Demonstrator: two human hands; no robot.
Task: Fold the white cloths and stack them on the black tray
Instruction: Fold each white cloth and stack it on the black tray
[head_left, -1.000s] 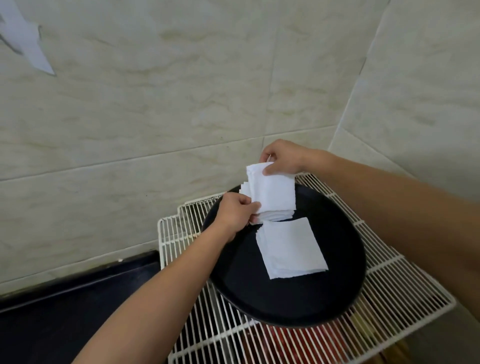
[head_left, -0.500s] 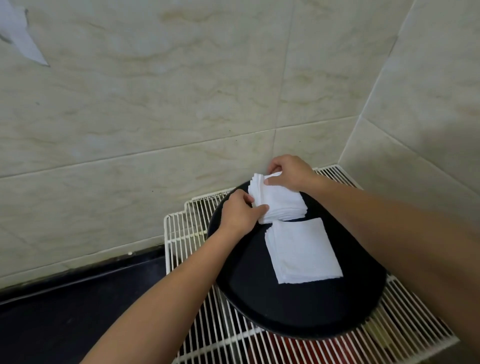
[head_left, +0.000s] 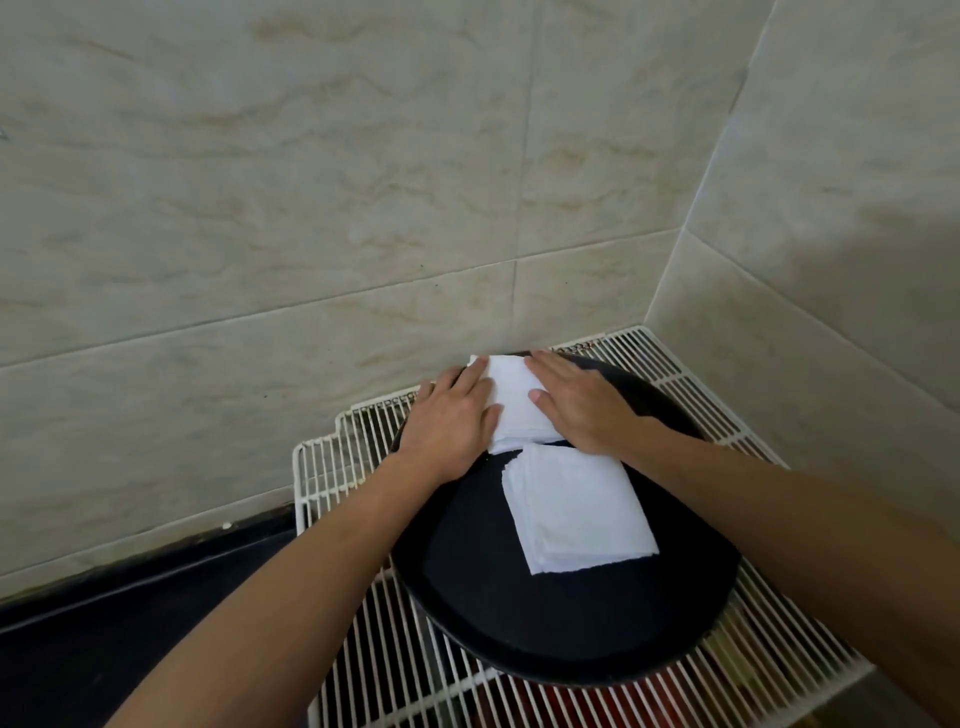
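Both hands lie flat, my grip spread and pinching nothing. My left hand (head_left: 452, 421) presses straight fingers on the left side of the far stack (head_left: 511, 400) of folded white cloths, and my right hand (head_left: 576, 410) presses on its right side. A strip of cloth shows bare between them. This stack sits at the back rim of the black tray (head_left: 519, 623).

I judge this to be the pressing and squaring step, with the fold itself done. A near stack (head_left: 576, 509) lies toward the tray's middle, just in front of the far one.

Next, I reckon, I must lift my palms straight up so that no layer slides. Then I can set one stack on the other or fetch another cloth, though I see none unfolded.

Under the tray is a white wire rack (head_left: 363, 675). No brand, label or writing can be read anywhere.
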